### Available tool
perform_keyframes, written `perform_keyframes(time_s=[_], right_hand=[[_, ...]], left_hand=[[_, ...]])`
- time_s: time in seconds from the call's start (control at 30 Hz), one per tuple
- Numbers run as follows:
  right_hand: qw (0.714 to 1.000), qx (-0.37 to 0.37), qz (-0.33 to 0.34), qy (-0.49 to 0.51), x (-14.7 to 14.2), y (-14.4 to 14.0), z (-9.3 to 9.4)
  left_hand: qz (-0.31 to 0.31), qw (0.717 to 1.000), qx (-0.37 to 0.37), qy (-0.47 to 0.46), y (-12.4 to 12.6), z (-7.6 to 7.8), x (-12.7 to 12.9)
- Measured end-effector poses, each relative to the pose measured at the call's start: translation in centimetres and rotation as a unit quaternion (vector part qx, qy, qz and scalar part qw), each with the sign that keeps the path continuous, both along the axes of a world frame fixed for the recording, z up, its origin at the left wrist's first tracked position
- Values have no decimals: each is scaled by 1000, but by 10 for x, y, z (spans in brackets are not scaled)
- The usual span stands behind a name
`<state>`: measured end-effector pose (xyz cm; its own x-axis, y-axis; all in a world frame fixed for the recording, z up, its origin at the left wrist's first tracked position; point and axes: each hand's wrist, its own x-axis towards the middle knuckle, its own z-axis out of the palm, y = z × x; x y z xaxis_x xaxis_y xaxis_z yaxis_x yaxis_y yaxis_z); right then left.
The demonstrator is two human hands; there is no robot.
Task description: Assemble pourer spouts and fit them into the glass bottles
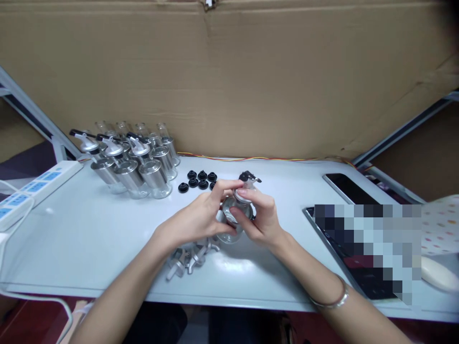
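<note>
Close to the middle of the table, a glass bottle (227, 237) stands slightly tilted between both of my hands. A silver pour spout with a black lever (250, 177) sits on its neck. My left hand (206, 212) is closed around the bottle from the left, its index finger reaching up to the spout. With thumb and fingers, my right hand (263, 220) grips the bottle's upper part and the spout's collar. Several black stoppers (202, 184) lie behind my left hand. Loose grey spout parts (197, 258) lie below my left wrist.
Several glass bottles with metal sleeves (154, 177) stand at the back left, some with spouts on. A white power strip (39, 186) lies along the left edge. On the right are a phone (349, 187), a partly blurred tablet-like device (330, 248) and a white mouse (437, 273). Cardboard (229, 86) walls the back.
</note>
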<state>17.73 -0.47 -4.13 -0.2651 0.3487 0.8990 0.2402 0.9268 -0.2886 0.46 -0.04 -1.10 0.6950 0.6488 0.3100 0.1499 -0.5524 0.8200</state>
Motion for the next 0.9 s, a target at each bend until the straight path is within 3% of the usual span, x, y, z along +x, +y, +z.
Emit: perform_keyframes(time_s=[0.57,0.77,0.9], right_hand=[[999,-30,-8,24,2,-4,-4],[999,8,-46,-1,7,2,-7],[1000,27,-12,-2,10,6,-10]], left_hand=[[-20,998,-24,-48,5,-4,0],[2,1000,8,-19,3,-3,3],[18,998,39,35,-1,4,-1]])
